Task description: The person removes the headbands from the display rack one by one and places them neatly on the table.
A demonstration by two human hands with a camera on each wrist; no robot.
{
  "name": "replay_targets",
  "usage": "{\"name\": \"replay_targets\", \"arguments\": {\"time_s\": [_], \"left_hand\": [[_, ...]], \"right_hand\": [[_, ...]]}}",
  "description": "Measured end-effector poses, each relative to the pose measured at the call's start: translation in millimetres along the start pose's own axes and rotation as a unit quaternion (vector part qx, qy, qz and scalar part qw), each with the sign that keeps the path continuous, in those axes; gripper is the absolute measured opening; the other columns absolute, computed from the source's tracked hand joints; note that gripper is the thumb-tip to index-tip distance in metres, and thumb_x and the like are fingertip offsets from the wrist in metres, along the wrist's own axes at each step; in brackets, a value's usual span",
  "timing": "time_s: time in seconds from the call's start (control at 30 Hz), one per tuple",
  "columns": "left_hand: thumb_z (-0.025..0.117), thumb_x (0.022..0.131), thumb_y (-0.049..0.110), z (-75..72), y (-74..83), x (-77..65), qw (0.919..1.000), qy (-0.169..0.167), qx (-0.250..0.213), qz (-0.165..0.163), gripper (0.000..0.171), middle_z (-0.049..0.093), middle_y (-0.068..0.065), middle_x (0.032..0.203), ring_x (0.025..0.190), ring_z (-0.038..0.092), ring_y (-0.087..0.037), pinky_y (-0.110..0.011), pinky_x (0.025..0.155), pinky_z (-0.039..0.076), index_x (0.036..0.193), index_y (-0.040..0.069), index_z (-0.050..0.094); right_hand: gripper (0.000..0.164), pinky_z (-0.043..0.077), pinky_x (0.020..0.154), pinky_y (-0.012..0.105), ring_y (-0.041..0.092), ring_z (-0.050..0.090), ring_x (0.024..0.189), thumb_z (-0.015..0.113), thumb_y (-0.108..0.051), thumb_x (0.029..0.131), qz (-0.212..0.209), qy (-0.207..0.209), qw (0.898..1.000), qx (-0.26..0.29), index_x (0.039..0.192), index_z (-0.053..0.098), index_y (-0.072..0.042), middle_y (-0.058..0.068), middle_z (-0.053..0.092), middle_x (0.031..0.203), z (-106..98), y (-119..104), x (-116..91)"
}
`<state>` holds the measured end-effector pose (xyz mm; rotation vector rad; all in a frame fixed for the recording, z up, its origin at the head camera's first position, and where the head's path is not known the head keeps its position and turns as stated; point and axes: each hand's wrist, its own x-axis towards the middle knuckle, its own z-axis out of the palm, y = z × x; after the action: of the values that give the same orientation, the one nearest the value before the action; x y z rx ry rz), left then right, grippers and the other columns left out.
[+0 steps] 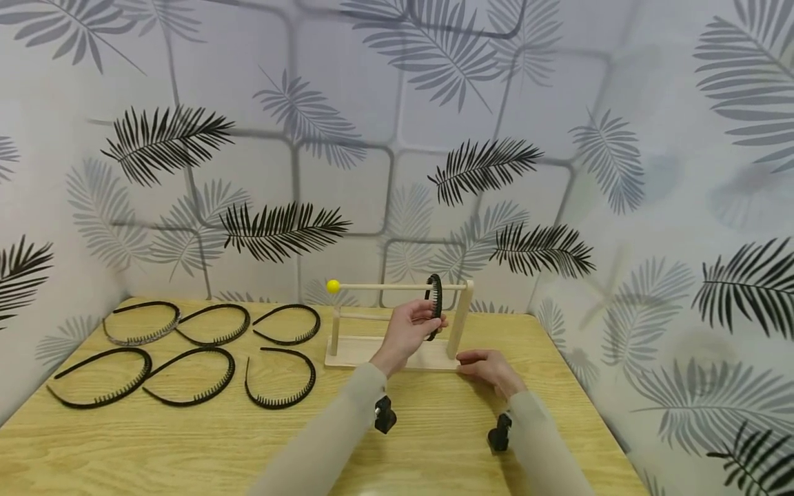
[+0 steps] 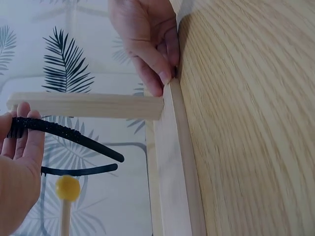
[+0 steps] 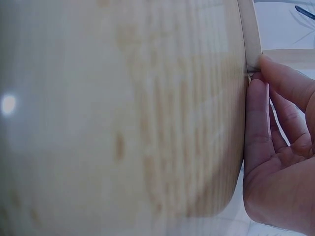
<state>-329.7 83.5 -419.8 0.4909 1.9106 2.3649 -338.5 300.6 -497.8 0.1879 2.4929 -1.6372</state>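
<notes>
My left hand (image 1: 403, 337) holds a black toothed headband (image 1: 437, 297) at the upper rod of a wooden display stand (image 1: 366, 351), close to its right post. In the left wrist view, the fingers lie around the toothed part of the band, and both its slim ends point away from the palm. At the base's right front corner, my right hand (image 1: 490, 368) pinches the wood. The right wrist view shows thumb and fingertips (image 3: 257, 88) on that corner. A yellow ball (image 1: 333, 286) caps the rod's left end.
Several more black headbands lie in two rows on the left of the wooden table (image 1: 434, 441), among them a front-row one (image 1: 282, 404) nearest the stand. A lower rod (image 1: 366, 316) runs behind the upper one. Leaf-patterned walls (image 1: 347, 186) rise behind the table and at its sides.
</notes>
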Motion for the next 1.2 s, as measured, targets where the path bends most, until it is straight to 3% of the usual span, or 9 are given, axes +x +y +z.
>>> {"name": "replay_targets", "arguments": {"time_s": [0.3,0.47,0.83,1.2], "left_hand": [[0.059,0.094,-0.005,-23.2,9.0,-4.8,0.9996,-0.025,-0.008,-0.005,0.034,0.065,-0.027,0.118,0.092,0.072,-0.018,-0.035,0.089,0.057,0.128,-0.005,0.057],[0.059,0.095,-0.004,-38.9,13.7,-5.7,0.9988,-0.043,-0.018,-0.013,0.038,0.064,-0.029,0.120,0.099,0.071,-0.022,-0.039,0.092,0.055,0.132,-0.006,0.054],[0.061,0.095,0.002,-61.2,17.2,-5.4,0.9978,-0.055,-0.021,-0.029,0.029,0.063,-0.030,0.123,0.106,0.070,-0.025,-0.036,0.092,0.055,0.123,-0.006,0.059],[0.063,0.094,0.002,-79.3,14.1,-17.8,0.9996,-0.019,-0.012,-0.014,0.042,0.069,-0.023,0.115,0.096,0.073,-0.020,-0.037,0.089,0.056,0.135,-0.002,0.055]], "right_hand": [[0.035,0.055,0.079,0.024,0.005,0.065,0.085,0.077,-0.008,0.083,-0.001,0.002,1.000,0.006,0.117,0.070,0.001,0.012,0.070,0.116,0,1,2],[0.037,0.056,0.078,0.024,0.005,0.066,0.084,0.076,-0.007,0.084,-0.003,-0.006,1.000,0.011,0.119,0.068,0.002,0.014,0.069,0.119,0,0,1],[0.036,0.057,0.079,0.025,0.007,0.067,0.086,0.075,-0.006,0.085,0.000,-0.008,1.000,0.018,0.119,0.068,0.002,0.015,0.068,0.119,0,0,2],[0.036,0.057,0.080,0.026,0.007,0.067,0.086,0.073,-0.006,0.086,-0.004,-0.010,1.000,0.017,0.121,0.067,0.003,0.014,0.069,0.117,0,0,-2]]}}
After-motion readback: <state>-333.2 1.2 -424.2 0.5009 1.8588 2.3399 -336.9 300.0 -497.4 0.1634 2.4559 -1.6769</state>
